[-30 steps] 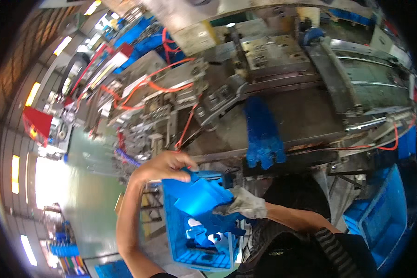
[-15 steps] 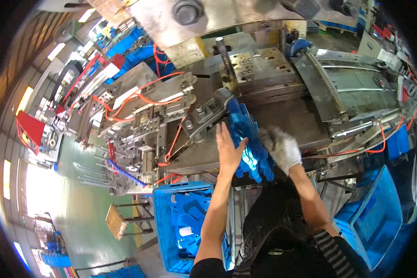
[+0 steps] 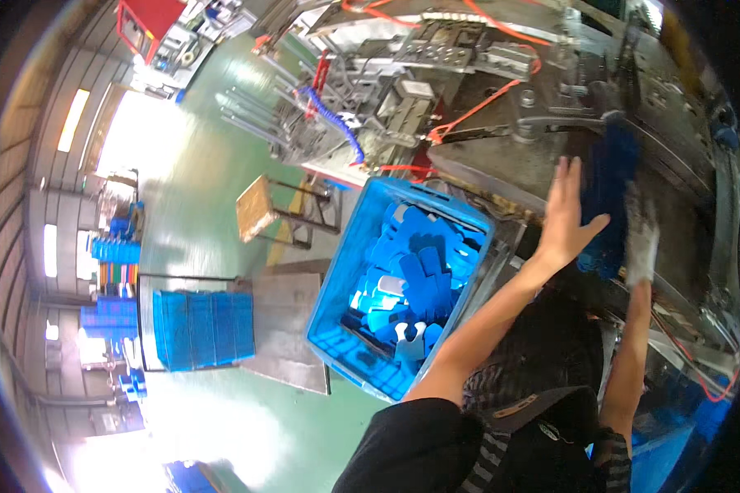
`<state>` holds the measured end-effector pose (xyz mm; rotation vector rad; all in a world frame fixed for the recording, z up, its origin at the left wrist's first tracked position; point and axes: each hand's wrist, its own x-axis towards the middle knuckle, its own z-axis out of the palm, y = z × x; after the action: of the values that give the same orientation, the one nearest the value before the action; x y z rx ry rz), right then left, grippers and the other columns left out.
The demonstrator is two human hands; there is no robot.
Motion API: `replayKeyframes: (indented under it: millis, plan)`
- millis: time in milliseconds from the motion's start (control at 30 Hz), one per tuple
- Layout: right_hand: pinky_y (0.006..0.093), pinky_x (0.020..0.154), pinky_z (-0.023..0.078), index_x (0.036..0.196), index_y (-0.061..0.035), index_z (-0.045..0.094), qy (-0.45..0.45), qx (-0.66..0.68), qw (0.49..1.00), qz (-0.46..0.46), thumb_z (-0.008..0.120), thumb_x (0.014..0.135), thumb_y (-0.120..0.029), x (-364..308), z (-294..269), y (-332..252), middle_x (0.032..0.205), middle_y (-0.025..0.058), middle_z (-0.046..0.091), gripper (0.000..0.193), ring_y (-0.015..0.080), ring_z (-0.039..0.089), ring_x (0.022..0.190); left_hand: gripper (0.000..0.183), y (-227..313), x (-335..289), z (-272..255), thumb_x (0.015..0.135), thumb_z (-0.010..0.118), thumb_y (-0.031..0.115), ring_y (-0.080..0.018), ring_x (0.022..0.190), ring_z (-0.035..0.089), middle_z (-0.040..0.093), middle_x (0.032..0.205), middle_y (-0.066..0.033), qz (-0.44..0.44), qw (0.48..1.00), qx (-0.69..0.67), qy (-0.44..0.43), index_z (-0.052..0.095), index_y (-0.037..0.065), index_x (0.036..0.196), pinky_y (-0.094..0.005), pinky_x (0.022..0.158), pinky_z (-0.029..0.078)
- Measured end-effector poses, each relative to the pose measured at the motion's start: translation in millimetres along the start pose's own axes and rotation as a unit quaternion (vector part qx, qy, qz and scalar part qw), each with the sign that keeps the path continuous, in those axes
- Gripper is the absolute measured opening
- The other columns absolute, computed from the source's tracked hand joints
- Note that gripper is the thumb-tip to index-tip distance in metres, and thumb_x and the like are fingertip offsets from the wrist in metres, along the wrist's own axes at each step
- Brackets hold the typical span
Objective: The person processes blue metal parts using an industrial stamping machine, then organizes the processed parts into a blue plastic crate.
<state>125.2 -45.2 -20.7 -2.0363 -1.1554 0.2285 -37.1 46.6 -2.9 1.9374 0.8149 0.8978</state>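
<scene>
**One bundle of blue pieces [image 3: 610,185] stood between left hand [image 3: 564,228] and gloved right hand [image 3: 641,238]**

I had the bare left hand with fingers extended and thumb stuck out toward the bundle; gripping nothing I could see. Right hand was on the bundle's other side, fingers pointing away from the wearer, but motion blur smeared the glove. Couldn't tell how its fingers were set, nor whether either palm actually touched the pieces. Bundle was dark, blurry; I couldn't count layers. It lay over the metal machine bed [image 3: 497,160], reaching a bit beyond the left fingertips.

Left of the left hand, beside that forearm, I logged a blue crate [image 3: 333,319] with loose blue parts [image 3: 427,283] heaped inside, some with pale faces. Farther left: wooden-topped stool [image 3: 256,209]. Ahead and left of the left hand: orange hose [image 3: 481,108], then a coiled blue hose [image 3: 335,121] farther off.
</scene>
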Motion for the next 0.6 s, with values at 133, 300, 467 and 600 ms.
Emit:
replayKeyframes:
  millis: [133,300,467,600]
  plan:
    - [0.0367,0.1,0.03,0.132,-0.0024,0.028,0.087,0.159,0.982,-0.058,0.043,0.087,-0.024,-58.4,-14.5,-45.7,0.131,0.0168,0.036,0.052,0.027,0.036,0.121,0.054,-48.9,-94.5,-147.8,0.065,0.07,0.008,-0.0284,0.103,0.049,0.051,0.111,-0.0141,0.001,0.963,0.21,0.169,0.048,0.005,0.114,-0.0342,0.084,0.041]
    - [0.036,0.088,0.041,0.115,-0.0004,0.05,-0.168,0.418,0.885,-0.114,0.04,0.09,-0.028,-112.9,21.3,-80.3,0.118,0.0157,0.049,0.039,0.0238,0.05,0.106,0.035,-136.6,-312.5,-246.0,0.067,0.072,0.023,-0.0229,0.063,0.056,0.058,0.077,-0.0091,-0.333,0.894,0.272,0.128,0.05,0.004,0.086,-0.0379,0.057,0.043]
    - [0.0228,0.067,0.045,0.101,0.0033,0.057,-0.307,0.449,0.82,0.177,0.052,0.083,-0.005,-125.4,58.3,-121.1,0.09,0.0098,0.062,0.02,0.0127,0.058,0.076,0.039,-161.3,-403.2,-206.8,0.062,0.073,0.029,-0.0282,0.072,0.06,0.061,0.074,-0.0112,-0.449,0.872,0.184,-0.062,0.056,0.008,0.09,-0.0386,0.062,0.045]
    - [0.027,0.066,0.047,0.1,-0.0009,0.058,-0.362,0.273,0.891,-0.005,0.053,0.081,-0.005,-118.7,79.9,-128.0,0.087,0.0104,0.062,0.02,0.016,0.06,0.076,0.03,-138.2,-376.3,-208.3,0.063,0.071,0.026,-0.0286,0.07,0.06,0.062,0.067,-0.0095,-0.445,0.825,0.324,-0.125,0.061,0.008,0.085,-0.0388,0.06,0.046]
